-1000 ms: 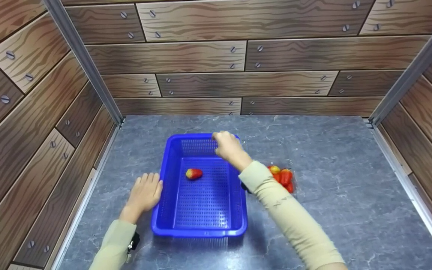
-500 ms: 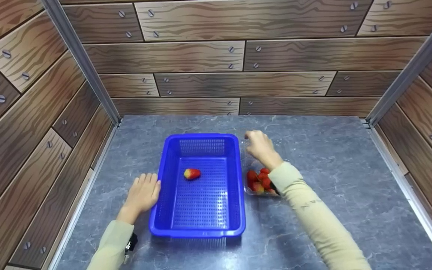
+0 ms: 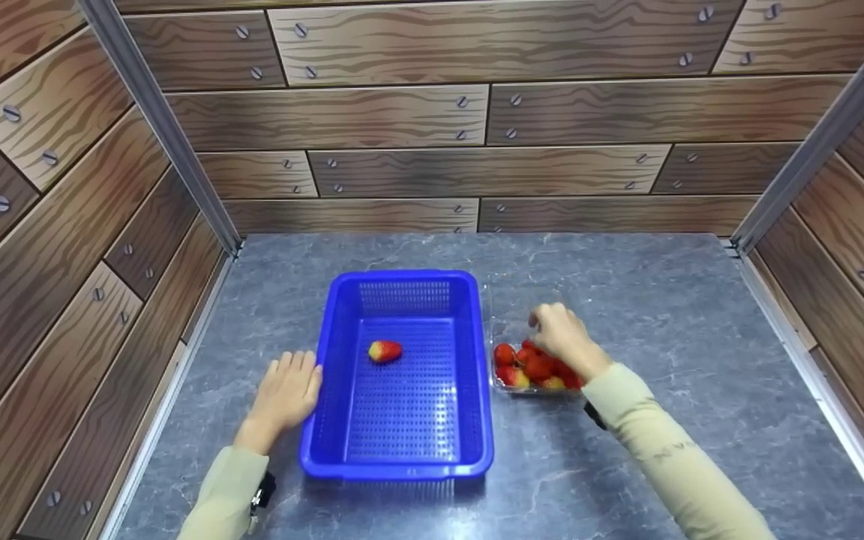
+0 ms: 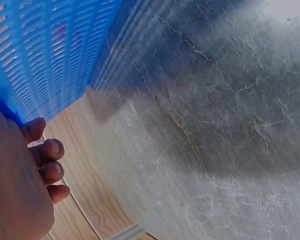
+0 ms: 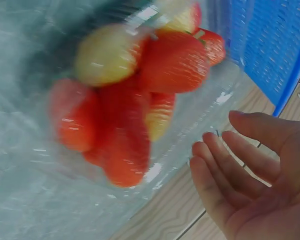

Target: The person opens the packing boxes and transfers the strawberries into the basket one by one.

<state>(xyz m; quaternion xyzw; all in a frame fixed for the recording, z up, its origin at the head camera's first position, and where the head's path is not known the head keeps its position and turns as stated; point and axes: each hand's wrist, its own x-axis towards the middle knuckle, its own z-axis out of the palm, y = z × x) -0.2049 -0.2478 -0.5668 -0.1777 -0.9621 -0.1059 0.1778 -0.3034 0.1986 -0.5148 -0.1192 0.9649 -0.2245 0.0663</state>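
My left hand [image 3: 286, 390] rests against the left rim of a blue perforated plastic basket [image 3: 484, 420], fingers pointing away from me. In the left wrist view its loosely bent fingers [image 4: 49, 150] lie beside the basket's wall [image 4: 50, 55]. One red and yellow strawberry [image 3: 385, 351] lies on the basket floor. Right of the basket, a clear plastic box [image 3: 498, 330] holds several strawberries [image 3: 539, 367]. My right hand [image 3: 563, 335] hovers over this box with nothing in it. In the right wrist view its fingers [image 5: 212, 185] are relaxed and apart from the blurred strawberries [image 5: 120, 100].
A grey marbled tabletop [image 3: 672, 337] carries the basket and the box. Wood-patterned walls [image 3: 402, 112] with metal corner rails [image 3: 799, 161] enclose it at the back and both sides.
My right hand has moved from over the basket's far right corner rightward, then nearer to me, over the clear box. The box has shifted slightly. My left hand stays at the rim.
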